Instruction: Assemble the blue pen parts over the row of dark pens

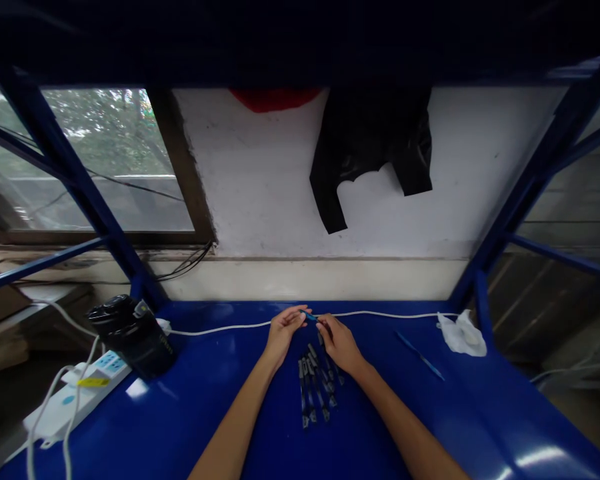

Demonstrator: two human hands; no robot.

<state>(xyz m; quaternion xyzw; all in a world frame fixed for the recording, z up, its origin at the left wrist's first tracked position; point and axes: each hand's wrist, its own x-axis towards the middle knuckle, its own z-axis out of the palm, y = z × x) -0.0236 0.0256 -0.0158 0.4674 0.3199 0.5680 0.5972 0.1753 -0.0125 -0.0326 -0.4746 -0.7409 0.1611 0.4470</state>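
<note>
Head camera view: you work at a blue table (205, 427), both forearms stretched forward, your hands near each other but slightly apart at the far side of the tabletop. Your left hand (283, 328) pinches a slim blue item (308, 315) between thumb and fingers, while your right hand (339, 339) closes its fingertips on the right end — the piece sits raised between the two, too small to make out in detail. Below it, between your forearms, a loose group of dark pens (311, 390) lies on the surface, roughly side by side, some partly hidden by your right hand. A blue pen (420, 355) lies alone to the right, well apart from the group, near a crumpled white tissue (463, 335). Behind your hands, a white cable (380, 313) crosses the tabletop. At left, a black bottle-like container (139, 343) stands tilted in view just beside a white power strip (50, 417) — with black plastic (375, 140) hanging against the pale wall (260, 180) beyond and a window (115, 147) to the left.
</note>
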